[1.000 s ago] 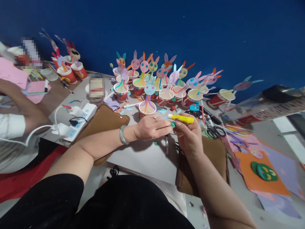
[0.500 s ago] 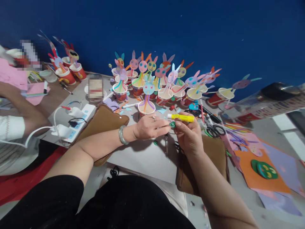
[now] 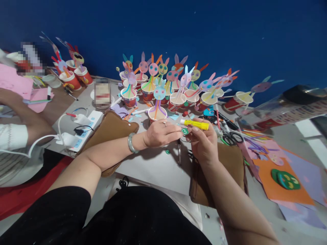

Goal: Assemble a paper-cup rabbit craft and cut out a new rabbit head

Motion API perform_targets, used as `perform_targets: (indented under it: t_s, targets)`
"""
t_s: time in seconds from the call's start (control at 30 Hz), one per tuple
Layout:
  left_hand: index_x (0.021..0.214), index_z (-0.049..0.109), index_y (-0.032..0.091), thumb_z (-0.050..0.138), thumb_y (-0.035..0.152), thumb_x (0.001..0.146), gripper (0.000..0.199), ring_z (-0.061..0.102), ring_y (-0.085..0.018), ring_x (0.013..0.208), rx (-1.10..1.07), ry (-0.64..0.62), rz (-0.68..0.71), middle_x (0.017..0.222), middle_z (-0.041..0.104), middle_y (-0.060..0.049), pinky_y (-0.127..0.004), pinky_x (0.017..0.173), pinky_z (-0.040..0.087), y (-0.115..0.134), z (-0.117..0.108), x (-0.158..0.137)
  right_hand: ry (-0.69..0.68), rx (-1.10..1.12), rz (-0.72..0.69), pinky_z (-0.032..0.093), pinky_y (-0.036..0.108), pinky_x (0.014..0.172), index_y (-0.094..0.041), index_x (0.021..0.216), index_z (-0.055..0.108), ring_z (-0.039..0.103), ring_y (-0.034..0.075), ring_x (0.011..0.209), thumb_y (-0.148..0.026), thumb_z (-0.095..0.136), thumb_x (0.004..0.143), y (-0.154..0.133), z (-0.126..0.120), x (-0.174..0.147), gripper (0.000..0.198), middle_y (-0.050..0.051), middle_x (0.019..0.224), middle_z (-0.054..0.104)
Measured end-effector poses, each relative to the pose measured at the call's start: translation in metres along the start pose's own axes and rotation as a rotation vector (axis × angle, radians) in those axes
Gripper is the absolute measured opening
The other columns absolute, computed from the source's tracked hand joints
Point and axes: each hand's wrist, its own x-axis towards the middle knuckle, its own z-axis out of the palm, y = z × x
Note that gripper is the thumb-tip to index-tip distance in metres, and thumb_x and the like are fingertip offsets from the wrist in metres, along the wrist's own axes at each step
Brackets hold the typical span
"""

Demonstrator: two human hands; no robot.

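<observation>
If the left hand (image 3: 160,135) slackens its fingers, pinched on the green disc (image 3: 184,131), that disc could drop to the bench (image 3: 152,168) beneath them, the right hand (image 3: 204,143) having its fingers clamped round the yellow tube (image 3: 199,125).

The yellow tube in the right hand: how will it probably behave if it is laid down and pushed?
The yellow tube would probably roll, since its body looks round. It seems stiff, as it shows no bend in the right hand. It is likely light, being so slim.
</observation>
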Motion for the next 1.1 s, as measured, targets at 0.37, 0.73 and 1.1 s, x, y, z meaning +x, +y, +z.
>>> perform_targets:
  t_s: [0.37, 0.73, 1.1]
  targets:
    - [0.09, 0.069, 0.019, 0.057, 0.029, 0.1, 0.018, 0.069, -0.013, 0.08, -0.453, -0.059, -0.42, 0.086, 0.076, -0.005, -0.026, 0.072, 0.053, 0.009, 0.005, 0.003, -0.03, -0.039, -0.115, 0.063, 0.032, 0.073, -0.03, 0.117, 0.058, 0.075, 0.018, 0.078, -0.043, 0.095, 0.068, 0.004, 0.0, 0.0, 0.063, -0.001, 0.089, 0.075]
    - [0.079, 0.069, 0.012, 0.076, 0.032, 0.079, 0.021, 0.056, -0.008, 0.061, -1.117, -0.112, -1.222, 0.071, 0.066, -0.002, -0.02, 0.054, 0.042, 0.015, 0.016, 0.01, 0.049, -0.115, -0.135, 0.063, 0.03, 0.072, -0.028, 0.112, 0.061, 0.072, 0.015, 0.076, -0.034, 0.094, 0.069, 0.005, -0.001, 0.001, 0.055, -0.004, 0.082, 0.071]
    - [0.072, 0.063, 0.012, 0.069, 0.014, 0.078, 0.008, 0.049, -0.003, 0.046, -1.196, -0.162, -1.498, 0.06, 0.062, 0.003, -0.019, 0.048, 0.038, 0.008, 0.013, 0.017, 0.234, -0.563, -0.544, 0.056, 0.031, 0.053, -0.025, 0.118, 0.058, 0.068, 0.017, 0.054, -0.037, 0.072, 0.093, 0.005, -0.014, -0.016, 0.031, -0.003, 0.074, 0.066]
